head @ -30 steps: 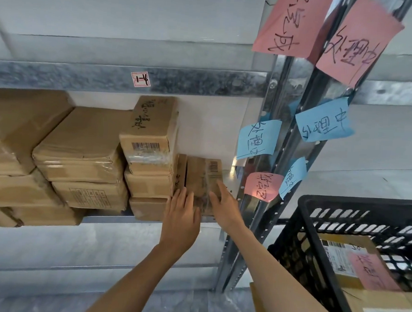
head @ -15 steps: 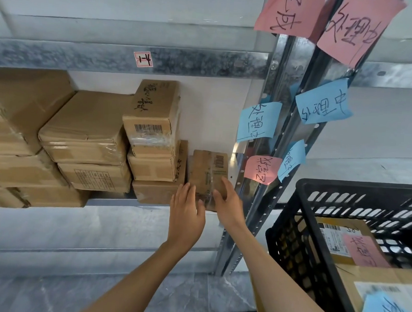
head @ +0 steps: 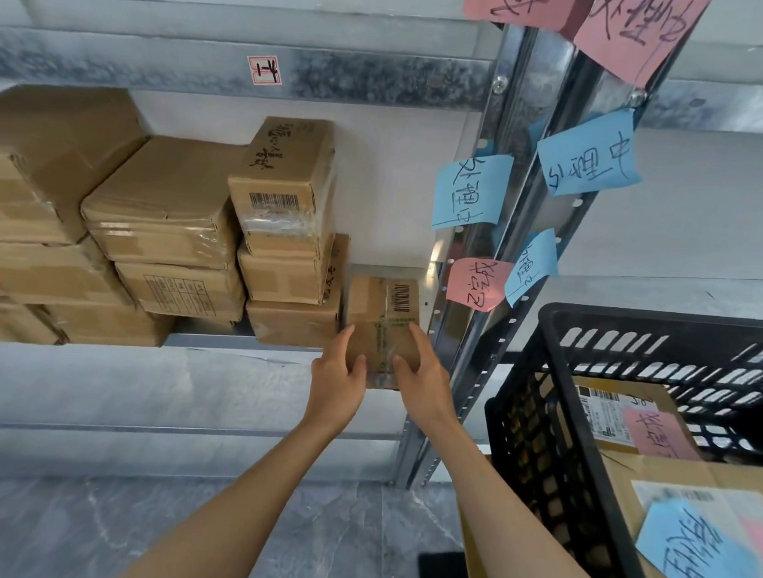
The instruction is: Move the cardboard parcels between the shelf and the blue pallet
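A small taped cardboard parcel [head: 382,318] with a barcode lies at the right end of the metal shelf [head: 215,341], its near end jutting past the shelf's front edge. My left hand [head: 338,375] grips its left side and my right hand [head: 419,376] grips its right side. To its left stand stacks of cardboard parcels [head: 284,238], with larger ones [head: 161,204] further left. The blue pallet is out of view.
The shelf's steel upright [head: 468,294] stands just right of the parcel, hung with blue and pink paper notes [head: 470,191]. A black plastic crate [head: 554,433] at lower right holds labelled parcels [head: 622,410]. Grey marble floor lies below.
Both hands have closed around the small parcel's sides and drawn it toward me, so it now overhangs the shelf edge. The camera has tipped slightly.
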